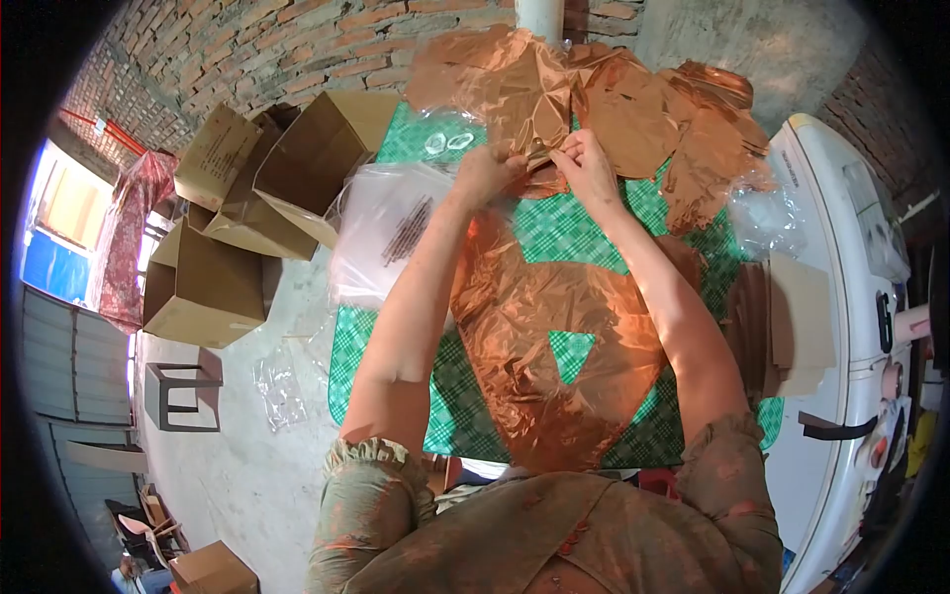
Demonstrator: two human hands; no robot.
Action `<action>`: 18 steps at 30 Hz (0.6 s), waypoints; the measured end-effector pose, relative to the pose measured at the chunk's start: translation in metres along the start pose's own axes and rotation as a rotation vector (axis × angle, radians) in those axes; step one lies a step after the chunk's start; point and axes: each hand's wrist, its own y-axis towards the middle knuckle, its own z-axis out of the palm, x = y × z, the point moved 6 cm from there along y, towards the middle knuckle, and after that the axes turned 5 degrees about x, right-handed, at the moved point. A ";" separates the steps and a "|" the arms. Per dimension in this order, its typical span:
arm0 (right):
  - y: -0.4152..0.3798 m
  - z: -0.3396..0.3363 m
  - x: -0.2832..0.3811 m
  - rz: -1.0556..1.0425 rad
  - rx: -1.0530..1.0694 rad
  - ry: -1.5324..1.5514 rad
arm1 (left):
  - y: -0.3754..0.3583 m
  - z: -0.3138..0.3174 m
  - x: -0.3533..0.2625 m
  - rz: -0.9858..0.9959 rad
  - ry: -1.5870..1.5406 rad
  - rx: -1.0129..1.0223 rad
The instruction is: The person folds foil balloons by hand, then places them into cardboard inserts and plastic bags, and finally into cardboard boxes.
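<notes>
Over the far part of the table, my left hand (490,170) and my right hand (586,166) come close together. Fingers of both pinch the edge of a crumpled copper-coloured foil balloon (529,104), which lies flat and uninflated. The exact spot between the fingertips is too small to make out. Nearer my body, another flat copper foil balloon (554,297) with a triangular hole spreads between my forearms. More copper foil balloons (628,124) are heaped beyond my right hand. Left of my left forearm is a stack of clear plastic bags (381,233) with printed text.
A green checked tablecloth (569,230) covers the table. Open cardboard boxes (213,282) stand at the left, near a small stool frame (183,396) on the floor. Folded cardboard (797,312) and a white appliance (836,228) flank the right side. A brick wall (297,49) rises behind.
</notes>
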 end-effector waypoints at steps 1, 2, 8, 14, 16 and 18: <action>-0.005 0.000 0.006 -0.137 0.032 -0.142 | -0.001 -0.001 -0.001 -0.016 -0.004 0.002; -0.011 -0.003 0.011 -0.274 0.064 -0.284 | -0.001 -0.001 -0.001 -0.032 -0.008 0.005; -0.042 0.005 0.031 -0.716 0.219 -0.557 | -0.006 -0.003 -0.006 -0.068 -0.053 -0.001; -0.034 0.013 0.025 -0.674 0.218 -0.658 | 0.000 -0.002 0.003 -0.069 -0.005 -0.009; -0.031 0.012 0.026 -0.637 0.185 -0.639 | -0.001 -0.003 0.001 -0.068 -0.016 -0.013; -0.027 0.011 0.029 -0.553 0.145 -0.549 | 0.000 -0.003 0.002 -0.067 -0.022 -0.016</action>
